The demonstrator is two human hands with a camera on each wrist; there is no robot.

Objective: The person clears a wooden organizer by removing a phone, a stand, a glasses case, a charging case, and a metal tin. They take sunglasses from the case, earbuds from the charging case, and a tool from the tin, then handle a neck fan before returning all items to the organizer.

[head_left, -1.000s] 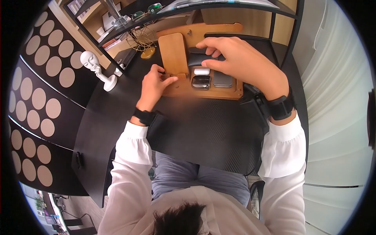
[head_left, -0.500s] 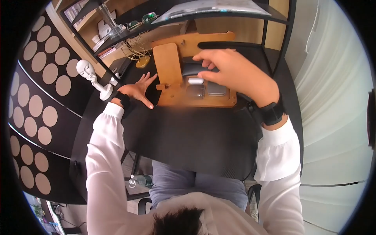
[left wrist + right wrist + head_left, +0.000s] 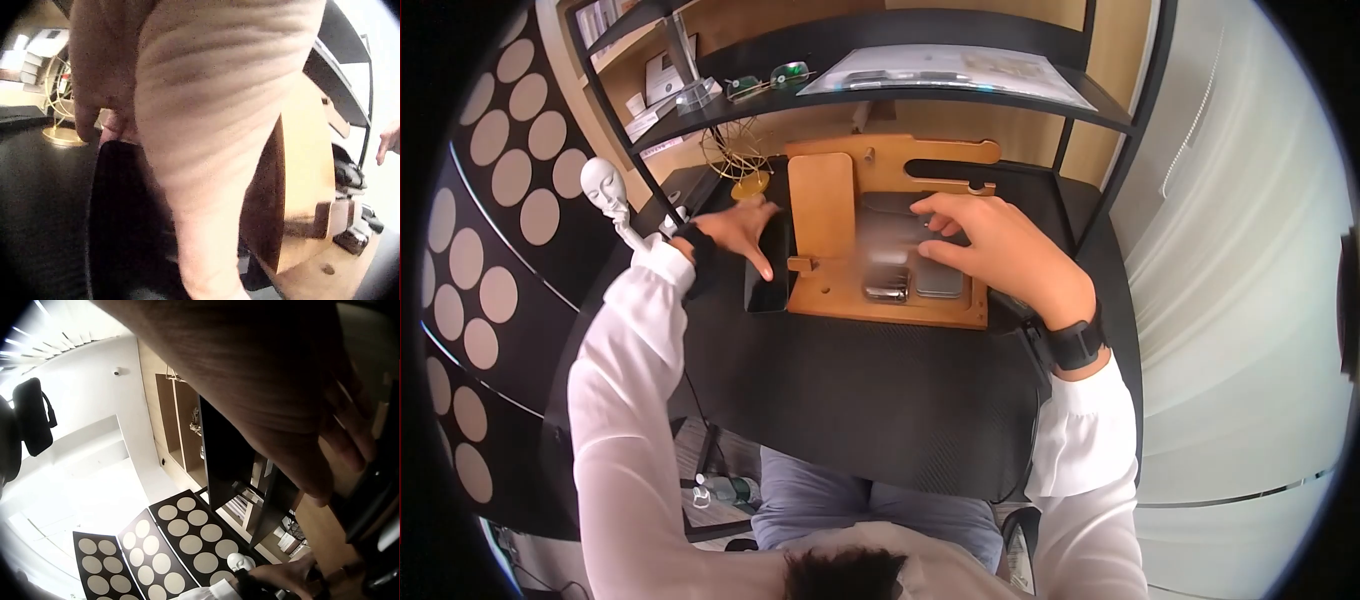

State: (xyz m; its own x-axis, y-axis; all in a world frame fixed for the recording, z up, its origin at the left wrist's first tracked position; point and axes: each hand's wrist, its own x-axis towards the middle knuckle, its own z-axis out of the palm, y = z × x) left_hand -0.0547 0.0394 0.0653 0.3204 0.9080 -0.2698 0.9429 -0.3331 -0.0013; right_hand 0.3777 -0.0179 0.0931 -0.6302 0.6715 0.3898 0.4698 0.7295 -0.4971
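A wooden desk organiser (image 3: 820, 215) stands on the black desk, with a tall upright panel at its left. My left hand (image 3: 738, 232) is just left of it, fingers and thumb spread wide. Beside that hand lies a flat black slab-like object (image 3: 768, 288); the left wrist view shows the thumb over it and the fingers at its far edge. My right hand (image 3: 995, 245) hovers over the right part of the organiser, its fingers loosely bent and holding nothing. Below it are a dark grey flat case (image 3: 938, 283) and a glossy black item (image 3: 886, 285).
A gold wire ornament (image 3: 745, 165) and a white face sculpture (image 3: 605, 190) stand to the left. Above the organiser runs a black shelf (image 3: 840, 115) with sunglasses (image 3: 790, 74) and papers in a clear sleeve (image 3: 960, 75). A bottle (image 3: 735, 490) is below the desk.
My left hand has let go of the organiser's small front ledge and moved left, its fingers spreading beside the black object. The right hand stays over the organiser. The head view has tilted up.
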